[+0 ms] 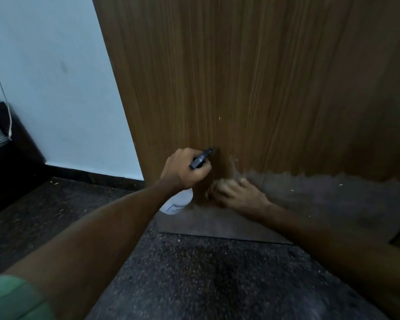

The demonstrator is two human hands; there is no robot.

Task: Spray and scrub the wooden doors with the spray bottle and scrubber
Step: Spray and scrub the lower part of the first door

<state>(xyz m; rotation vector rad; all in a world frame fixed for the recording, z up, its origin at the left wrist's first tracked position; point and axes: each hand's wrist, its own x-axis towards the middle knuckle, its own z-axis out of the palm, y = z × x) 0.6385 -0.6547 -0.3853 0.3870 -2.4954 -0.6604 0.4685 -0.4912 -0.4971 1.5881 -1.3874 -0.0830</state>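
Dim room corner: pale blue wall off to the left of both hands, dark speckled stone floor (194, 273) beneath the forearms, tall brown wood-grain door (252, 77) straight ahead and filling the upper view. Low on that door, right of the right hand, a dull greyish band with a ragged upper edge — worn or wet, cannot tell which.

Left hand (185, 170) curled tight round the neck of the white translucent plastic spray bottle with black trigger head (201, 159), held just shy of the door face. Right hand (236, 195) just right of and below the left, fingers bent and pressed toward the door over something pale; badly blurred, so cannot tell for sure whether that is the scrubber or how firmly it is gripped. Probably mid-scrub, judging by the blur.

Bottle's long axis near upright, leaning slightly — white body hanging below the left fist, black head above it. Nozzle pointing up and to the right, at the door, tip very close to the wood just above the right hand.

For doing this step well: better to pull the nozzle back a little before squeezing, so the mist spreads instead of running in one streak. Aim at the patch directly above the scrubbing hand, not onto the knuckles. Scrub along the vertical grain, steady pressure, working along the ragged grey edge toward the right. Keep the bottle close to upright so the feed tube stays in liquid.
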